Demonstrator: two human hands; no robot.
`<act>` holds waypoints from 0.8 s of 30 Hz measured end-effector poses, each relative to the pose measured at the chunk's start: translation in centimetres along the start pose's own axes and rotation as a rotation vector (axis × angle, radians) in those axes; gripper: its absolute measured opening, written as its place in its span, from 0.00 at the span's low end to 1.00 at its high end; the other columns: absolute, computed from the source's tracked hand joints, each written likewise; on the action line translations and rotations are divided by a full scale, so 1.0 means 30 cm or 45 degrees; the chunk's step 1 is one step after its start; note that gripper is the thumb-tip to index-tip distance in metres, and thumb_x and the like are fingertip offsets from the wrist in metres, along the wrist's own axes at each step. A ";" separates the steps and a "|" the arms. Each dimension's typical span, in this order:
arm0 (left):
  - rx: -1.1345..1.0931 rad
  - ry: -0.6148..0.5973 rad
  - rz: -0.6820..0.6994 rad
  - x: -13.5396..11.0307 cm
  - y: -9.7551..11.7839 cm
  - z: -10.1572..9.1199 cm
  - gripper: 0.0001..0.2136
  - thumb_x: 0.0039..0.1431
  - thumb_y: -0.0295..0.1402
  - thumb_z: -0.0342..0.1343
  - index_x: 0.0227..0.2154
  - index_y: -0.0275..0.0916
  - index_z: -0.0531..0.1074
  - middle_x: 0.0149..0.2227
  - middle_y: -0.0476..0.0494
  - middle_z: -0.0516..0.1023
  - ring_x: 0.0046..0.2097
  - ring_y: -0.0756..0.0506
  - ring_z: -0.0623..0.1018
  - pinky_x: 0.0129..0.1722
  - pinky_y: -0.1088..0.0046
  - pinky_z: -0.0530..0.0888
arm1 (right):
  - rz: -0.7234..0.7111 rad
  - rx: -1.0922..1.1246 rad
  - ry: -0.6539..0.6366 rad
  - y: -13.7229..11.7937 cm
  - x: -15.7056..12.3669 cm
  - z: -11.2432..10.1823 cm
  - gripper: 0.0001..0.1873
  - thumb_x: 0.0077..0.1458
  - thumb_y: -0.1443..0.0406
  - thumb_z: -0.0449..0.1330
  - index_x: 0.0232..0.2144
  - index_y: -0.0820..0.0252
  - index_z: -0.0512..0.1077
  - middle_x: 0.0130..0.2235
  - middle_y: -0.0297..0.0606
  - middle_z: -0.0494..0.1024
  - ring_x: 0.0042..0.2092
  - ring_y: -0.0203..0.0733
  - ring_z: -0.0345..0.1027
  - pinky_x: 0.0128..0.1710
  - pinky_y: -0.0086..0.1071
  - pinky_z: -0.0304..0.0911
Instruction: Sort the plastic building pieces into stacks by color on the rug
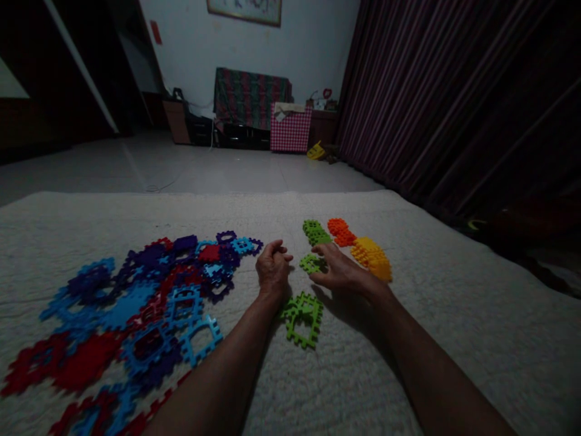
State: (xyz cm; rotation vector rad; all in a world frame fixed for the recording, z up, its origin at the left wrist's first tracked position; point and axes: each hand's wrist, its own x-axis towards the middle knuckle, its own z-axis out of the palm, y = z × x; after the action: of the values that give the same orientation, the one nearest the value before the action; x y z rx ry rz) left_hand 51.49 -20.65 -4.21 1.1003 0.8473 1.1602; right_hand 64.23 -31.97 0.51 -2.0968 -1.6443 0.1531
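My left hand rests on the pale mat as a loose fist, with nothing visible inside it. My right hand lies low with its fingers reaching to a small green puzzle tile, touching or pinching its edge. Two larger green frame tiles lie just in front of my wrists. Beyond my right hand sit a green stack, an orange stack and a yellow stack of tiles.
A wide heap of blue, purple and red interlocking tiles covers the left of the textured mat. A dark striped curtain hangs on the right. Furniture and a checked pink box stand by the far wall.
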 end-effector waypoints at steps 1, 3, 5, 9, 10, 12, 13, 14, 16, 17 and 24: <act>0.003 0.000 -0.002 -0.001 0.001 0.000 0.17 0.47 0.26 0.50 0.41 0.36 0.74 0.34 0.46 0.74 0.29 0.50 0.78 0.22 0.79 0.73 | 0.036 -0.001 -0.048 -0.012 0.000 0.003 0.27 0.47 0.62 0.64 0.51 0.58 0.68 0.50 0.45 0.71 0.50 0.47 0.67 0.48 0.36 0.63; -0.002 -0.006 -0.008 -0.002 0.001 0.000 0.17 0.47 0.27 0.50 0.41 0.36 0.73 0.34 0.46 0.74 0.29 0.50 0.78 0.22 0.79 0.74 | 0.108 0.009 -0.072 -0.042 -0.006 0.010 0.24 0.49 0.62 0.62 0.50 0.59 0.67 0.50 0.47 0.71 0.50 0.49 0.66 0.49 0.39 0.62; -0.009 -0.010 -0.005 -0.002 -0.001 0.000 0.17 0.47 0.27 0.50 0.41 0.37 0.73 0.34 0.46 0.74 0.29 0.50 0.78 0.22 0.78 0.74 | 0.157 -0.008 0.001 -0.071 -0.016 0.015 0.19 0.51 0.64 0.59 0.46 0.58 0.67 0.48 0.47 0.71 0.49 0.50 0.66 0.48 0.39 0.62; -0.018 -0.008 -0.009 -0.001 -0.005 0.002 0.17 0.47 0.28 0.51 0.41 0.37 0.74 0.34 0.45 0.74 0.29 0.50 0.78 0.22 0.77 0.75 | 0.186 -0.046 0.017 -0.094 -0.024 0.013 0.14 0.48 0.67 0.59 0.40 0.58 0.67 0.43 0.45 0.72 0.45 0.49 0.66 0.44 0.38 0.62; -0.020 -0.010 -0.012 -0.002 -0.004 0.003 0.17 0.47 0.28 0.51 0.41 0.37 0.74 0.34 0.45 0.74 0.29 0.50 0.78 0.22 0.77 0.75 | 0.178 -0.053 0.011 -0.091 -0.024 0.011 0.14 0.48 0.67 0.59 0.40 0.58 0.68 0.42 0.45 0.73 0.44 0.49 0.67 0.43 0.38 0.61; -0.015 -0.012 -0.022 -0.004 0.001 0.005 0.17 0.47 0.28 0.51 0.41 0.36 0.74 0.34 0.45 0.74 0.28 0.50 0.77 0.22 0.77 0.75 | 0.159 -0.066 0.032 -0.078 -0.024 0.010 0.15 0.47 0.68 0.60 0.40 0.57 0.68 0.41 0.45 0.73 0.44 0.48 0.67 0.43 0.37 0.61; -0.009 -0.010 -0.026 -0.005 0.004 0.005 0.17 0.47 0.28 0.51 0.41 0.36 0.74 0.34 0.45 0.74 0.28 0.50 0.77 0.22 0.77 0.74 | 0.149 -0.071 0.042 -0.069 -0.023 0.012 0.16 0.47 0.68 0.60 0.41 0.57 0.68 0.42 0.45 0.73 0.44 0.48 0.67 0.43 0.37 0.61; -0.005 -0.009 -0.031 -0.007 0.008 0.006 0.17 0.46 0.28 0.51 0.41 0.35 0.74 0.34 0.45 0.74 0.28 0.50 0.77 0.21 0.76 0.74 | 0.139 -0.075 0.047 -0.059 -0.020 0.014 0.17 0.47 0.68 0.60 0.42 0.57 0.68 0.42 0.45 0.74 0.44 0.49 0.67 0.43 0.37 0.61; -0.004 -0.011 -0.037 -0.009 0.013 0.006 0.17 0.46 0.28 0.51 0.41 0.35 0.74 0.34 0.45 0.74 0.28 0.50 0.77 0.21 0.76 0.74 | 0.115 -0.063 0.023 -0.037 -0.010 0.019 0.20 0.46 0.68 0.60 0.44 0.57 0.69 0.43 0.45 0.74 0.45 0.49 0.67 0.43 0.37 0.62; -0.005 -0.012 -0.036 -0.010 0.014 0.006 0.17 0.46 0.28 0.51 0.41 0.36 0.74 0.34 0.45 0.74 0.28 0.50 0.77 0.21 0.76 0.74 | 0.102 -0.048 0.009 -0.024 -0.001 0.021 0.21 0.45 0.68 0.61 0.45 0.57 0.69 0.43 0.45 0.74 0.46 0.49 0.67 0.44 0.37 0.62; 0.001 -0.008 -0.034 -0.009 0.012 0.009 0.17 0.46 0.28 0.51 0.41 0.35 0.74 0.34 0.45 0.73 0.27 0.51 0.76 0.20 0.77 0.74 | 0.147 0.000 0.676 0.068 0.064 0.069 0.26 0.50 0.62 0.59 0.52 0.62 0.65 0.48 0.50 0.71 0.50 0.53 0.65 0.52 0.45 0.63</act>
State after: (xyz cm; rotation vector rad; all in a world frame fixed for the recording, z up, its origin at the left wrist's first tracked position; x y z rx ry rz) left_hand 51.58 -20.97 -3.80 1.0895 0.8552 1.1336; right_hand 65.82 -29.93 -1.81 -2.0041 -1.2058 -0.3407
